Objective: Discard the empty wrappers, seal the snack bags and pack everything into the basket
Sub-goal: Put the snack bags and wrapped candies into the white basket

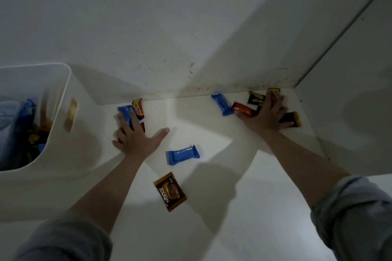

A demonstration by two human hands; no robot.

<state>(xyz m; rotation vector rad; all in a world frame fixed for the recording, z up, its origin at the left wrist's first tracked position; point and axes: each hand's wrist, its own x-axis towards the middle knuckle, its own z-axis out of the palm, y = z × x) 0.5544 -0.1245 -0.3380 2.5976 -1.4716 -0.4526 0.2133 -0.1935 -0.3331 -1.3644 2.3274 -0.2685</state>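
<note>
A white plastic basket (61, 91) stands at the left with several snack bags inside. My left hand (135, 137) lies flat, fingers spread, on a blue wrapper (125, 114) and a red wrapper (138, 108) near the wall. My right hand (266, 116) lies spread over a cluster of small snacks in the far right corner: a red packet (241, 109), a black packet (256, 98), a yellow-red one (275, 92) and a dark orange one (291, 119). Another blue wrapper (221, 105) lies left of that hand. A blue wrapper (183, 154) and a brown Nextar packet (170, 192) lie between my arms.
The snacks lie on a white surface (222, 207) bounded by a stained white wall (169, 38) at the back and a white panel (350, 91) on the right. The basket has a handle slot (71, 115) facing me.
</note>
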